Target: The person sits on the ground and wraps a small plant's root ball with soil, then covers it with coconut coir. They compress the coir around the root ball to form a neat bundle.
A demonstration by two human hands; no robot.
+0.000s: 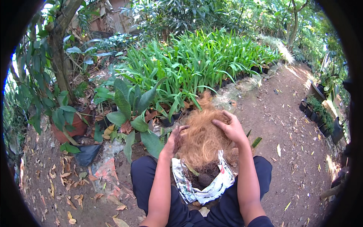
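A loose bundle of brown coconut fibre (202, 136) lies between my two hands, above a white printed plastic bag. My left hand (174, 141) touches the fibre's left edge, its fingers dark with soil. On the upper right part of the fibre rests my right hand (232, 127), thumb and fingers against the strands. The white bag (202, 195), its rim rolled down, stands between my knees with dark soil (205, 180) in it. A pale green stem piece (192, 170) shows at the soil's left side. The fibre hides the bag's far side.
A broad-leaved plant (123, 99) grows ahead on the left, near a terracotta pot (72, 127) and a black plastic bag (86, 154). Dense potted strap-leaved plants (181, 65) fill the area ahead. Small black pots (313, 116) stand at the right. Dry leaves (68, 170) lie on bare earth.
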